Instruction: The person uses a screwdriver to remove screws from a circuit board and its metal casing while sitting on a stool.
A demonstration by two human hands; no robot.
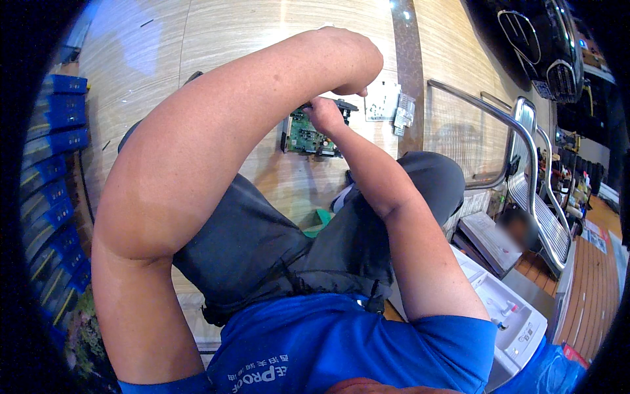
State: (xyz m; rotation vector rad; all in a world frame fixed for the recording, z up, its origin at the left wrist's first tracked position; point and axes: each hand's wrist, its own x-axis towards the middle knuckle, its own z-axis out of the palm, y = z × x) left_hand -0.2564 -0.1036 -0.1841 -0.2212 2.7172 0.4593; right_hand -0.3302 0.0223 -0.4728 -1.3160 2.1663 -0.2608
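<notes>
On the floor between my legs lies an opened electronic unit with a green circuit board (306, 139) in a dark frame. My right hand (325, 117) is closed at its far edge, with the fingertips partly hidden. Just beyond, my left hand (351, 62) reaches over the unit from above, bent down at the wrist. Most of its fingers are turned away, and whatever they hold cannot be seen. My left forearm (216, 125) crosses the picture and covers part of the floor.
Right of the unit lie a flat whitish plate (382, 102) and a small silvery packet (404, 113). A bench with a chrome frame (525, 138) stands at the right. Blue boxes (65, 141) line the left. A green piece (317, 223) lies near my shoe. A white basin-like unit (508, 322) is lower right.
</notes>
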